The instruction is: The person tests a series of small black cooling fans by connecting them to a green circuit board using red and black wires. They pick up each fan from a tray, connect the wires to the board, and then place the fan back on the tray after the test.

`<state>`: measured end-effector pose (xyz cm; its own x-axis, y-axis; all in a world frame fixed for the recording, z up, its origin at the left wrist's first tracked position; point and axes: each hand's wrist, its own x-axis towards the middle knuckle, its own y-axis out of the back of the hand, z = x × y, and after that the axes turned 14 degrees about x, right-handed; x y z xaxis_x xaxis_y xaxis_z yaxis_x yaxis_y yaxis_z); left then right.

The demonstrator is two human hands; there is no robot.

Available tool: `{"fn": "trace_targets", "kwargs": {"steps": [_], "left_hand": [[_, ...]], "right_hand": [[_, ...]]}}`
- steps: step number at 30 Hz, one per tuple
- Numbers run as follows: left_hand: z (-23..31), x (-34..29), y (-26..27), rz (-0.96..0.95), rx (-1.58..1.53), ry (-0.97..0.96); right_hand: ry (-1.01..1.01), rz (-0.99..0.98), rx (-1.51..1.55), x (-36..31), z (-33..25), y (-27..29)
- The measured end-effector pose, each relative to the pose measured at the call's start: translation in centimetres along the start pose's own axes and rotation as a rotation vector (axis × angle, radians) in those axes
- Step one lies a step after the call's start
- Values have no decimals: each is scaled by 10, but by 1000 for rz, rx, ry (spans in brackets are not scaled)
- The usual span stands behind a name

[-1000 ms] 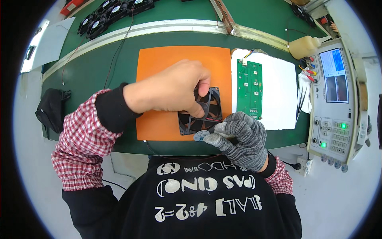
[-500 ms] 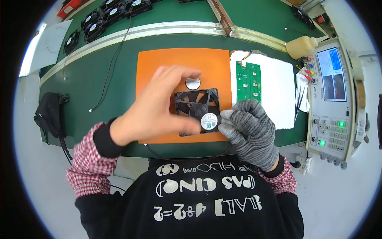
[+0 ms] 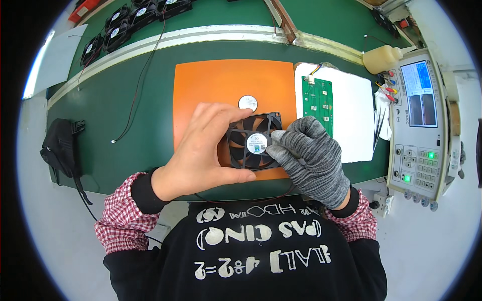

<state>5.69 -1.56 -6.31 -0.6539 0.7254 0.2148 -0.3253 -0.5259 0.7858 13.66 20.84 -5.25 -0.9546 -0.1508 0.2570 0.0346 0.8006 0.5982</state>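
Note:
A black square cooling fan (image 3: 244, 158) lies on the orange mat (image 3: 231, 75), close to the mat's near edge. My bare left hand (image 3: 201, 153) grips its frame from the left, fingers along the far side and thumb along the near side. Over the fan's hub is a round white label (image 3: 256, 143) with small print. My right hand (image 3: 312, 158), in a grey knit glove, has thumb and forefinger pinched at the label's right edge. Beyond the fan, a second round whitish disc (image 3: 247, 103) rests on the mat.
To the right, a green circuit board (image 3: 318, 103) sits on a white foam sheet (image 3: 354, 110). Farther right stand a tester with a lit screen (image 3: 422, 95) and a yellowish bottle (image 3: 382, 59). Several fans (image 3: 118, 36) stand at the far left; a black pouch (image 3: 63, 143) lies at left.
My left hand has closed from hovering over the fan onto its frame. The label has moved from the hub's lower right to over the hub, with my right fingers following it leftward.

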Motion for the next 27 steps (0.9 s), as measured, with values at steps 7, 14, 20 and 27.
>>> {"fn": "trace_targets", "kwargs": {"steps": [7, 14, 20, 27], "left_hand": [[1, 0, 1, -5, 4, 4], [8, -5, 4, 66, 140, -85], [9, -10, -1, 75, 410, -268], [13, -8, -9, 94, 410, -289]], "right_hand": [[22, -9, 17, 2, 3, 2], [20, -40, -21, 1, 2, 3], [1, -159, -198, 7, -12, 9], [13, -97, -409, -4, -23, 24]]}}
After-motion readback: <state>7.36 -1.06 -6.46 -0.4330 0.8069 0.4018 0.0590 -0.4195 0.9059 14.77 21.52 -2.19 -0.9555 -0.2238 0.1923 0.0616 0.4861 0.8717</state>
